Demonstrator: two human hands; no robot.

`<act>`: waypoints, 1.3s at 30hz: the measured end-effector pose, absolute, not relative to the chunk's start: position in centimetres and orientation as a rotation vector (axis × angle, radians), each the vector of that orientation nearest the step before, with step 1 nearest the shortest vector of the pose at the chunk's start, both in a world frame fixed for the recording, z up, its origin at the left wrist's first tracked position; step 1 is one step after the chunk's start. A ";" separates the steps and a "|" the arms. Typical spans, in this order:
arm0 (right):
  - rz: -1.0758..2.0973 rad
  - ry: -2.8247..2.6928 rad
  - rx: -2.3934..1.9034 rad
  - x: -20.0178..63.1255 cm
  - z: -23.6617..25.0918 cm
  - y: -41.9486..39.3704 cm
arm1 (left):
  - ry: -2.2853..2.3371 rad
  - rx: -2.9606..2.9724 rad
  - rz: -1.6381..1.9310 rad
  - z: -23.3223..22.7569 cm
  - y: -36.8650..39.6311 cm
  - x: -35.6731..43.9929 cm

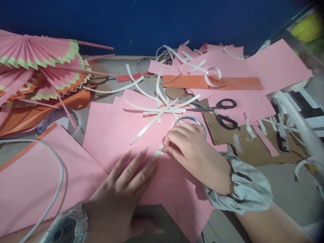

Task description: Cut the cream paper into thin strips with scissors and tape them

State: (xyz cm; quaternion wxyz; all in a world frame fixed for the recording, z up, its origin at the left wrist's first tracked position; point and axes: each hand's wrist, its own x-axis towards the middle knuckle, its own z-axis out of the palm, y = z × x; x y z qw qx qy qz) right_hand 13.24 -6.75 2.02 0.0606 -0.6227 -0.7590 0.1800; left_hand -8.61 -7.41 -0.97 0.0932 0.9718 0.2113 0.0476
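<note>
My left hand [126, 189] lies with fingers spread across a pink paper sheet [101, 121]. My right hand [197, 152] is closed in a pinch at the end of a white tape strip [158, 153], just beyond the left fingertips. A tape roll [188, 117] shows partly behind the right hand's knuckles; how the hand touches it is hidden. Several loose white strips [144, 130] lie crossed on the pink paper ahead of my hands. Black-handled scissors [215, 109] rest open-bladed to the right, pointing at those strips.
Folded paper fans [45, 50] are piled at the left. More pink paper [278, 67] and an orange strip [212, 82] lie at the back, against a blue panel [131, 27]. Brown cardboard [243, 148] sits at right. A white cable [62, 168] curves across the left side.
</note>
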 end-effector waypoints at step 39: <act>0.497 -2.320 -1.826 16.8 3.5 -7.6 | 0.521 3.015 0.050 0.2 -7.1 -8.5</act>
